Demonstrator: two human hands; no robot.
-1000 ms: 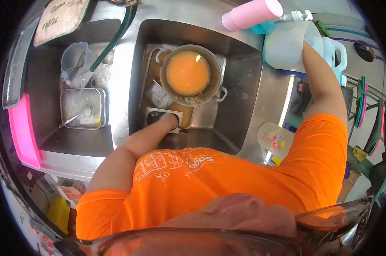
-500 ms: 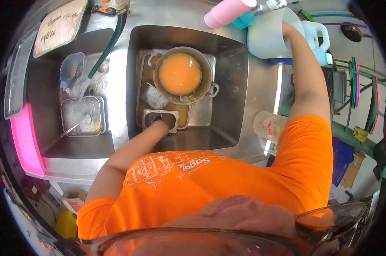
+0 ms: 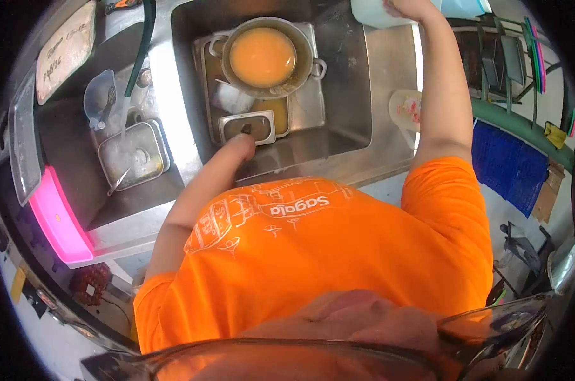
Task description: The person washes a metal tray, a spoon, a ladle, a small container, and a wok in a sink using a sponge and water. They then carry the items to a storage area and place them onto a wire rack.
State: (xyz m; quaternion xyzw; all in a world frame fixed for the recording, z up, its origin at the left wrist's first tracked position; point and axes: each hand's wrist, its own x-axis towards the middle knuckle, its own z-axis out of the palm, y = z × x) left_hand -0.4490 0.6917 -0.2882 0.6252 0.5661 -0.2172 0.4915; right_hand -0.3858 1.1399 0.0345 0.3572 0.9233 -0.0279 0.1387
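The pan [image 3: 268, 119] is smooth, shiny metal and the container [image 3: 372, 14] smooth, translucent plastic, while the pot [image 3: 304, 63] looks like dull, scuffed metal, the sink [image 3: 346, 79] and table [image 3: 388, 134] smooth metal with bright glare, the pink tray [image 3: 57, 216] glossy plastic, the jug [image 3: 99, 98] clear plastic, and the shirt [image 3: 325, 247] matt cloth.

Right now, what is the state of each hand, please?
Left hand: at the small steel pan, near rim; grip cannot be told.
Right hand: at the translucent plastic container; partly out of frame, grip unclear.
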